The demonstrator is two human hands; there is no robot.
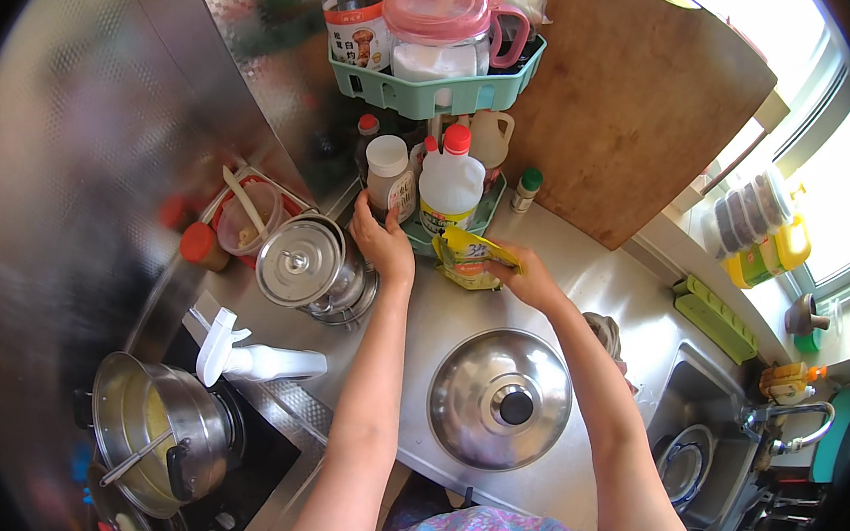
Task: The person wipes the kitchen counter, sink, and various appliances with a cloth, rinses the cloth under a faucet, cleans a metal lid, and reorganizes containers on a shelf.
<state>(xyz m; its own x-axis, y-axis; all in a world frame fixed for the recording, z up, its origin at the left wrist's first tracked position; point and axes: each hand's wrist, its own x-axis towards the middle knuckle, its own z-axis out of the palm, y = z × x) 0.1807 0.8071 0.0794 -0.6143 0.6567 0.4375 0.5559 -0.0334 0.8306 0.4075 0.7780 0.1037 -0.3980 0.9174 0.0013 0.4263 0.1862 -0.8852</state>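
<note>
My left hand (386, 242) reaches to the lower tier of a green corner rack (492, 211), its fingers against a brown-filled jar with a white lid (391, 186). Whether it grips the jar is not clear. My right hand (527, 276) holds a yellow plastic pouch (470, 262) by its right side, just in front of the rack. A white plastic jug with a red cap (451, 185) stands on the rack between both hands. Nearer to me, a domed steel lid with a black knob (501, 400) lies on the steel counter.
Left are a lidded steel pot (299, 264), a white spray bottle (268, 362) and a deep steel pot (198, 433) on the hob. A pink-lidded jar (436, 21) stands on the upper tier. A wooden board (629, 100) leans behind; the sink (732, 458) lies right.
</note>
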